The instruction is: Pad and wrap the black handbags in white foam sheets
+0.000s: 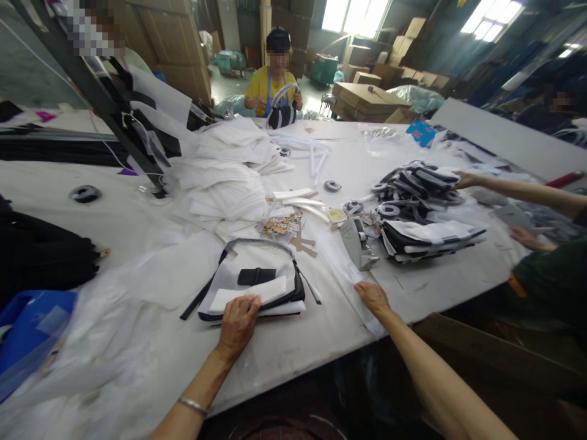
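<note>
In front of me on the table lies a black handbag with white sheeting over its front and its strap looped toward the back. A strip of white foam lies across its near part. My left hand has its fingers curled over the near edge of the foam and bag. To the right, my right hand is closed on the edge of a long, flat stack of clear plastic bags. A grey tape dispenser stands just beyond that hand.
White foam sheets are piled behind the handbag, near loose tags. More wrapped black bags are stacked at right, where a co-worker's hand reaches in. A dark metal post rises at left. Another person sits across the table.
</note>
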`<state>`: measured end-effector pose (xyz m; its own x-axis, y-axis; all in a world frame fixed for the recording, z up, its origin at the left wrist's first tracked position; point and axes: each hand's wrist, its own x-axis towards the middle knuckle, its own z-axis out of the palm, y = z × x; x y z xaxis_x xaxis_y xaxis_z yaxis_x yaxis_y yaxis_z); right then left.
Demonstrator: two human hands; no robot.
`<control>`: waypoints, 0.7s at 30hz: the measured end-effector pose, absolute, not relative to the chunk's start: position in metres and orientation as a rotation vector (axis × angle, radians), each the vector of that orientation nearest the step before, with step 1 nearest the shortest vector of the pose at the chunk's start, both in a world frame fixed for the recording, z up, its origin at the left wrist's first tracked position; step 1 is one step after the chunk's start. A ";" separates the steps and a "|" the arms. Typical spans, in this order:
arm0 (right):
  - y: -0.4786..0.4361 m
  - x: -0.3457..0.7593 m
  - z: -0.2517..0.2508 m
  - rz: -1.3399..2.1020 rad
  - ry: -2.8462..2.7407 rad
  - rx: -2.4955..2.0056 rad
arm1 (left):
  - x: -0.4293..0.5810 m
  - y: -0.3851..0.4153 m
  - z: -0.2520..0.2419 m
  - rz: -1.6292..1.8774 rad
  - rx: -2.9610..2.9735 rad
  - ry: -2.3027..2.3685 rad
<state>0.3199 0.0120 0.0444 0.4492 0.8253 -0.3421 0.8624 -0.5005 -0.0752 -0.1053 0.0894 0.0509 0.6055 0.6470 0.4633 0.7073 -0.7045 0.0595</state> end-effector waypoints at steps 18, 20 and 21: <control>0.014 0.294 0.081 -0.372 1.534 2.632 | -0.107 0.089 0.051 -0.700 -2.711 -1.144; 0.012 0.285 0.085 -0.409 1.607 2.629 | -0.108 0.089 0.051 -0.712 -2.718 -1.149; 0.010 0.278 0.086 -0.437 1.655 2.621 | -0.108 0.089 0.051 -0.717 -2.721 -1.153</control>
